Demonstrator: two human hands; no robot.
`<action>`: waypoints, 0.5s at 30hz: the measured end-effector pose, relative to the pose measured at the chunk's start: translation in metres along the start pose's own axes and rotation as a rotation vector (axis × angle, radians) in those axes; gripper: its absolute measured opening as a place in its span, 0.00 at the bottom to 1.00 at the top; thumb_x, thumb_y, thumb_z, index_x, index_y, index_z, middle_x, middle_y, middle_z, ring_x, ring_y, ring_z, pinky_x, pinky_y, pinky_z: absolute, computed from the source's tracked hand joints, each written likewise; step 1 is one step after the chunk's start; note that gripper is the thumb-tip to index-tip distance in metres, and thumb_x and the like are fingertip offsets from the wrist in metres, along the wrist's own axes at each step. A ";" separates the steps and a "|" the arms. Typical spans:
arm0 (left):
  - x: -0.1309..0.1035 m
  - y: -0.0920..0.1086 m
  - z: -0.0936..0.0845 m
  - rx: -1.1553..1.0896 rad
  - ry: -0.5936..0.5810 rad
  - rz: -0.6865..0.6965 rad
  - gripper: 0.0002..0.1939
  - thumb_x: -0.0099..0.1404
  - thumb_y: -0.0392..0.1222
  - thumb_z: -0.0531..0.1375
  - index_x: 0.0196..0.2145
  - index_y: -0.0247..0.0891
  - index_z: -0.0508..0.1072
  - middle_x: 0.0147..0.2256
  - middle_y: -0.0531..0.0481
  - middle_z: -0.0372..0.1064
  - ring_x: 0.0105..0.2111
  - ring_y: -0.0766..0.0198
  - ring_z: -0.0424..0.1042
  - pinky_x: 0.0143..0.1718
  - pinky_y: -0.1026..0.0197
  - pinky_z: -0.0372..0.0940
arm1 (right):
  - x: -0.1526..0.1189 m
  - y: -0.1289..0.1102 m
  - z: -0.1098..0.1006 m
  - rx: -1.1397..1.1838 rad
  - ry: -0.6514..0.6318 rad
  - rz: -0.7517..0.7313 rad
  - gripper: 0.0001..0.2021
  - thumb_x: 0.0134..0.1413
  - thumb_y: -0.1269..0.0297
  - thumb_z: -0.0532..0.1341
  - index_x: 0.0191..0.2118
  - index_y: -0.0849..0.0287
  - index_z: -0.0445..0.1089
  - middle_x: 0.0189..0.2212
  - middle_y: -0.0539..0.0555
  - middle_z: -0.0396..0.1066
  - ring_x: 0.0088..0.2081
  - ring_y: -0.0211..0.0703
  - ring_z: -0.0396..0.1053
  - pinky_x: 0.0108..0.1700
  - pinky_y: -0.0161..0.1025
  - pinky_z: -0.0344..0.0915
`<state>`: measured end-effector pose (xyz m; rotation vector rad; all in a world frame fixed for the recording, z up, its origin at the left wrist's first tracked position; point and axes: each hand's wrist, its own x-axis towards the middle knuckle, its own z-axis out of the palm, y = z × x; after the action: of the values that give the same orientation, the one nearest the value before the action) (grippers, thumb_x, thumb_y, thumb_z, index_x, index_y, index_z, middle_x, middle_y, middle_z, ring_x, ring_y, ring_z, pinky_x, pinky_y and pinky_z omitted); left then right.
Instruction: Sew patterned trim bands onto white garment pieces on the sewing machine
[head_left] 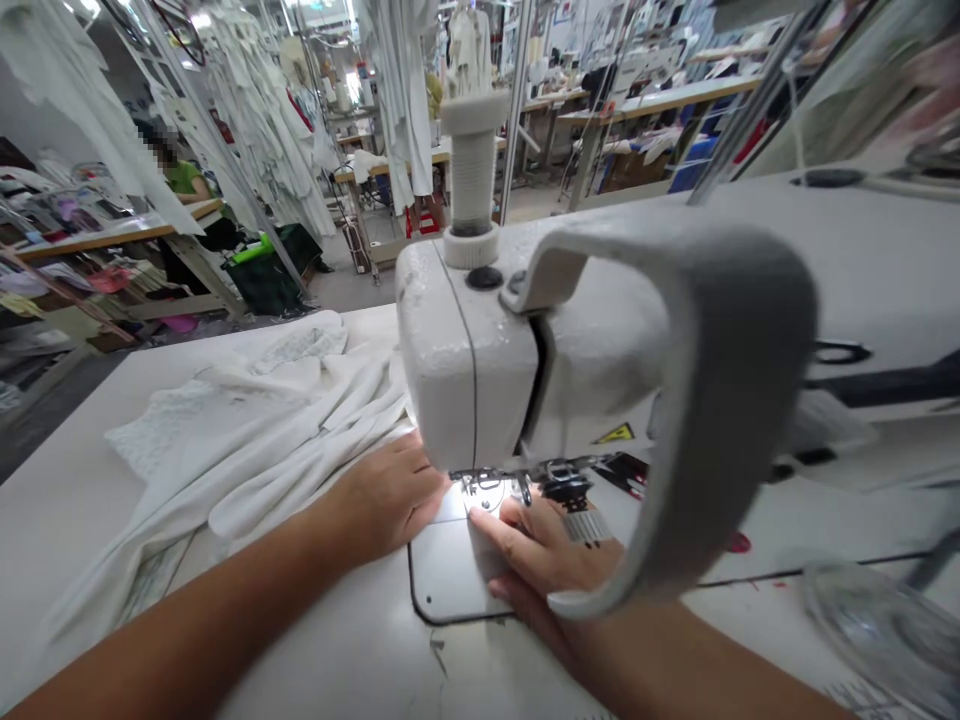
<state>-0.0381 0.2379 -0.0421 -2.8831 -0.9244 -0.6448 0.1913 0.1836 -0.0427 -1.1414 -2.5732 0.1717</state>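
Note:
Both hands are at the needle area of a white sewing machine (450, 370). My left hand (390, 495) lies left of the presser foot, its fingers bent and pressed together; whatever they hold, if anything, is hidden. My right hand (555, 550) reaches in from the right under the curved grey handle (750, 400). Its index finger is stretched out over the metal needle plate (450, 585), with the thumb apart below, and I see nothing in its grasp. A white garment (300, 430) with pale patterned parts lies crumpled on the table beyond my left arm.
A thread cone (471, 180) stands behind the machine head. A clear round plastic object (877, 630) sits at the lower right. White garments (255, 130) hang beyond the table, and a person in a green top (184, 180) sits at a far table on the left.

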 end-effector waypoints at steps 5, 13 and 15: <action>0.000 -0.003 0.004 -0.041 -0.010 0.025 0.10 0.67 0.34 0.52 0.29 0.38 0.68 0.28 0.50 0.67 0.35 0.61 0.66 0.40 0.59 0.66 | 0.002 -0.003 -0.008 0.124 -0.050 0.046 0.17 0.60 0.67 0.54 0.55 0.56 0.66 0.38 0.58 0.72 0.39 0.52 0.65 0.39 0.49 0.65; -0.001 -0.001 0.004 -0.084 -0.009 0.023 0.07 0.67 0.32 0.52 0.35 0.34 0.70 0.34 0.45 0.71 0.42 0.59 0.68 0.46 0.57 0.66 | 0.004 0.001 -0.008 0.168 -0.079 -0.041 0.16 0.62 0.66 0.55 0.54 0.55 0.67 0.43 0.58 0.70 0.41 0.48 0.68 0.42 0.48 0.67; -0.001 0.000 0.003 -0.093 -0.053 -0.002 0.07 0.68 0.33 0.51 0.37 0.32 0.70 0.36 0.44 0.72 0.43 0.59 0.68 0.49 0.56 0.65 | 0.004 0.004 -0.007 0.184 -0.073 -0.052 0.17 0.63 0.64 0.54 0.56 0.54 0.65 0.45 0.58 0.69 0.42 0.47 0.69 0.42 0.47 0.69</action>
<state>-0.0378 0.2381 -0.0455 -2.9952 -0.9275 -0.6318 0.1936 0.1888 -0.0364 -1.0184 -2.5835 0.4355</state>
